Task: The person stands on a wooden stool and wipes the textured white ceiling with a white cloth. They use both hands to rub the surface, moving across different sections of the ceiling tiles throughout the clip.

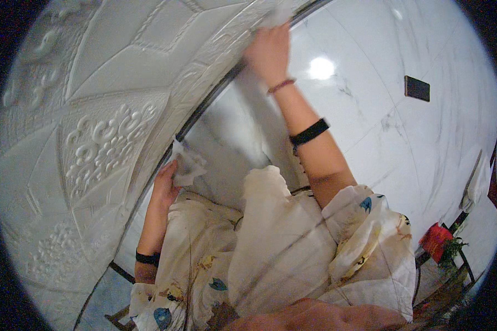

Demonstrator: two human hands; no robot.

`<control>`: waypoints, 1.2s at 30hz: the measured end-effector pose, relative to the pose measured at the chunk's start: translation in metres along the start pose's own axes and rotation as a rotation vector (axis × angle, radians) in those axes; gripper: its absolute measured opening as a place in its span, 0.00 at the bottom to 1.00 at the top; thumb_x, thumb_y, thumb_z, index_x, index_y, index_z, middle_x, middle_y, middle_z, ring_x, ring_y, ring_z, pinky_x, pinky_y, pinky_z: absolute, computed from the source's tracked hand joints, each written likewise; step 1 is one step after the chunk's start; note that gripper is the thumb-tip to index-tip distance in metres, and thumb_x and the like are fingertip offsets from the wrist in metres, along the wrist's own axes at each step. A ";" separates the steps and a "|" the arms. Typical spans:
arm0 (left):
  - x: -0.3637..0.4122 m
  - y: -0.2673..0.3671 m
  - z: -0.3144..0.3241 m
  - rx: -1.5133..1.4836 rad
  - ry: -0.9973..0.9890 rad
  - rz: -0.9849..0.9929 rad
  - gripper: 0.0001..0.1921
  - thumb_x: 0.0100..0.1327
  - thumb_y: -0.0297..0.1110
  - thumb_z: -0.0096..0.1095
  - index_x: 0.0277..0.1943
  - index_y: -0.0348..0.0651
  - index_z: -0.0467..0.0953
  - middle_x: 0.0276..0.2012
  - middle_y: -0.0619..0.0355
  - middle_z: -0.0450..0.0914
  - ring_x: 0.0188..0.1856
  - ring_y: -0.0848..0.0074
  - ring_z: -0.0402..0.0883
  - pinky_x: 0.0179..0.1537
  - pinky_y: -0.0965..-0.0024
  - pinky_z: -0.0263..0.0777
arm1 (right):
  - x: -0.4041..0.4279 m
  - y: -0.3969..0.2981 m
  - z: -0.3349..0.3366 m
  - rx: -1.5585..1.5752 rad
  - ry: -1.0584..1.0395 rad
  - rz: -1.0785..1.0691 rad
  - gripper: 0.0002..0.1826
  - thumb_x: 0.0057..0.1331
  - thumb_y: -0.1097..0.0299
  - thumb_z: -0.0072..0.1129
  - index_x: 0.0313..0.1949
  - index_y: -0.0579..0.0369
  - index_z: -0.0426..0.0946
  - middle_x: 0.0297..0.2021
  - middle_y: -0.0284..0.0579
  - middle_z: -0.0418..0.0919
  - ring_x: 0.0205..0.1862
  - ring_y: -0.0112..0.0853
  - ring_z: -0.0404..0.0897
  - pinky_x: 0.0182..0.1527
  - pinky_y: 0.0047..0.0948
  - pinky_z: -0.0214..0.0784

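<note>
Low on the left, my left hand [164,184] grips a thin crumpled white tissue or wipe [190,167] beside the dark strip [209,101] that borders a glossy white marble-patterned surface [368,136]. Farther up along this strip, my right hand [269,53] is stretched out and blurred. Its fingers seem closed on a pale, blurred piece of cloth or tissue [279,16], partly cut by the top of the picture. Alongside the strip rises a white embossed wall covering [116,136] with scroll and flower reliefs.
A dark-screened phone [417,88] lies on the marble-patterned surface to the right. Toward the lower right are a red pot or wrapping [436,241], a green plant [451,250] and dark frame bars. White cloth [476,186] hangs near the right rim. My loose patterned garment [281,240] fills the lower middle.
</note>
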State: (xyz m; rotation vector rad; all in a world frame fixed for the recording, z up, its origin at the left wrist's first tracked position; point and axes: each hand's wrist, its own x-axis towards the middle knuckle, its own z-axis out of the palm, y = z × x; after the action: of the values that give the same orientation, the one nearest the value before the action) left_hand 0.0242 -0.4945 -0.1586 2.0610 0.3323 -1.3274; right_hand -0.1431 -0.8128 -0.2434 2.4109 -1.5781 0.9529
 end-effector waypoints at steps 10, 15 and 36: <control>-0.004 -0.001 -0.013 -0.092 -0.116 0.069 0.15 0.63 0.39 0.51 0.50 0.44 0.70 0.45 0.60 0.75 0.47 0.71 0.73 0.47 0.62 0.65 | 0.015 0.007 0.004 0.079 -0.495 -0.031 0.19 0.49 0.67 0.50 0.36 0.72 0.71 0.37 0.65 0.72 0.44 0.54 0.69 0.52 0.47 0.55; -0.006 0.003 -0.001 -0.015 -0.052 0.031 0.17 0.62 0.40 0.52 0.51 0.44 0.70 0.48 0.61 0.73 0.49 0.71 0.71 0.47 0.62 0.63 | -0.079 -0.092 -0.023 0.651 -0.290 -0.008 0.28 0.48 0.74 0.45 0.48 0.82 0.57 0.48 0.80 0.58 0.52 0.66 0.58 0.61 0.55 0.41; 0.016 -0.017 -0.022 -0.055 -0.043 0.052 0.17 0.61 0.40 0.54 0.51 0.45 0.70 0.48 0.62 0.74 0.49 0.72 0.72 0.48 0.63 0.62 | -0.029 0.021 -0.034 1.625 -0.335 0.864 0.13 0.59 0.73 0.47 0.45 0.58 0.69 0.39 0.43 0.75 0.40 0.33 0.75 0.40 0.31 0.71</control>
State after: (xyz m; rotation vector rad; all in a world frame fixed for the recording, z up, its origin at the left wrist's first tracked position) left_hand 0.0376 -0.4698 -0.1731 1.9796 0.2909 -1.3159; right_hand -0.1837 -0.7858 -0.2377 2.4368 -2.6483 3.0733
